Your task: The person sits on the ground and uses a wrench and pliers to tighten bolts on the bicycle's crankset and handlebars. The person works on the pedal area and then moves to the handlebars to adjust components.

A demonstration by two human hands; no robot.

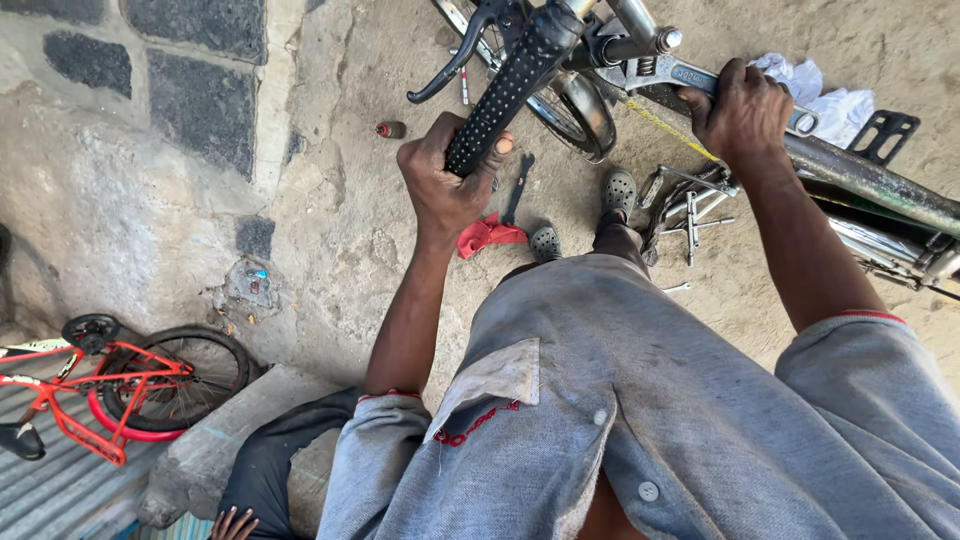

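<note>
While I stand over the bicycle, my left hand (445,185) is wrapped tight round the black dotted grip (510,85) of the handlebar, fingers (425,150) fully closed, thumb tip showing at the near end of the grip. The grip's long axis runs from near-left up to far-right, toward the stem (625,30), with the brake lever (450,65) curving away on its left side. My right hand (740,115) is shut on the handle of a steel wrench (690,75), which lies roughly level, its head pointing left at the stem hardware and its tail end sticking out past my knuckles to the right. So the fitting sits left of my right hand and far-right of my left; the right hand, through the wrench, is the one nearer to it.

Whether the wrench head is actually seated on a nut I cannot tell: the stem and grip crowd over that spot. The frame tube (870,180) runs off to the right edge and is cut off there, as is the front wheel (570,100) at the top. On the dirt floor lie a white rag (830,100), a red cloth (485,235), a small spanner (517,185) and some loose metal parts (690,205), hard to identify. My sandals (618,190) show below. A small red bicycle (110,385) is at the left edge, and someone else's fingertips (235,522) peek in at the bottom.
</note>
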